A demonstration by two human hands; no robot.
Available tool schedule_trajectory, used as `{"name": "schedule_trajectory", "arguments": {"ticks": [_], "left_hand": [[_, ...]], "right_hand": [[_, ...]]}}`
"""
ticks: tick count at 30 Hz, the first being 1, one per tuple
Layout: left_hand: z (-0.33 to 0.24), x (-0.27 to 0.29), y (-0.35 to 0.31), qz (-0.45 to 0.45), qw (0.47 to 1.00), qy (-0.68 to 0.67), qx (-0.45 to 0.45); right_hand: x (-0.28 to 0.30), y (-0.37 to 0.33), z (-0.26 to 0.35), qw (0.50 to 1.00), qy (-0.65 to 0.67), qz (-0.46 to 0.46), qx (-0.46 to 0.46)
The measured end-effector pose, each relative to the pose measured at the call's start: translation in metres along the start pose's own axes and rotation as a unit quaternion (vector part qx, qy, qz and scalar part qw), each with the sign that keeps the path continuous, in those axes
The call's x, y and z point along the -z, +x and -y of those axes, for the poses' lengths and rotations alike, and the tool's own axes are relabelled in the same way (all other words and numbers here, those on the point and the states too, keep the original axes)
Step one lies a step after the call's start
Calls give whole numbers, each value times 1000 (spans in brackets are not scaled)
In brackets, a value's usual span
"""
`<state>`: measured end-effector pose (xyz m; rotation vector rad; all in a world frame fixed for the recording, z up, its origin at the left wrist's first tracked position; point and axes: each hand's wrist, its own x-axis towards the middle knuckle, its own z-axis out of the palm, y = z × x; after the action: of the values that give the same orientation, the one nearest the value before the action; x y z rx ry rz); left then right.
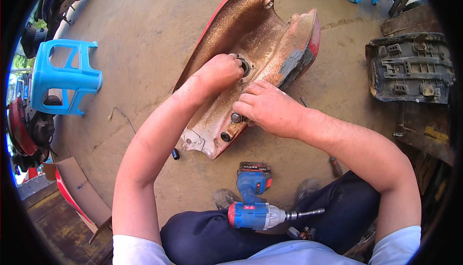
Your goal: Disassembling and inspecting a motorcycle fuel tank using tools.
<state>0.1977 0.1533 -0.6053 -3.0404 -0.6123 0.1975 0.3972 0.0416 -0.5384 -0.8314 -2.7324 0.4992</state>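
A red motorcycle fuel tank (255,38) lies on the floor with its rusty, stained underside up. My left hand (222,72) is at the round metal-rimmed opening (245,66) in the tank's hollow, fingers curled; what they grip is hidden. My right hand (270,107) rests on the right-hand wall of the tank, its fingers closed beside a round metal fitting (236,117); whatever they hold cannot be made out. A second dark round fitting (225,136) sits lower on the same wall. Grey filler or peeled coating (295,67) covers part of the outer side.
A blue cordless impact driver (253,214) with a long socket lies across my lap, near small metal parts (305,234). A screwdriver (335,166) is on the floor. Blue stools (89,84) stand left and far right. A black plastic seat base (410,67) is at right.
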Motion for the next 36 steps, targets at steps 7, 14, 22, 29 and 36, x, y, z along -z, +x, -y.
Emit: {"name": "schedule_trajectory", "arguments": {"ticks": [7, 14, 22, 29, 36], "left_hand": [[2, -9, 3, -1, 998, -59, 29], [1, 8, 14, -98, 967, -219, 86], [-2, 7, 16, -79, 948, -273, 144], [4, 7, 18, -54, 946, -282, 153], [6, 11, 18, -44, 946, -292, 131]], "right_hand": [[9, -11, -20, 998, 49, 19, 23], [4, -17, -23, 997, 70, 8, 32], [0, -19, -32, 995, 81, -8, 49], [8, -18, -33, 995, 81, 1, 54], [9, -19, -33, 993, 107, 20, 47]]}}
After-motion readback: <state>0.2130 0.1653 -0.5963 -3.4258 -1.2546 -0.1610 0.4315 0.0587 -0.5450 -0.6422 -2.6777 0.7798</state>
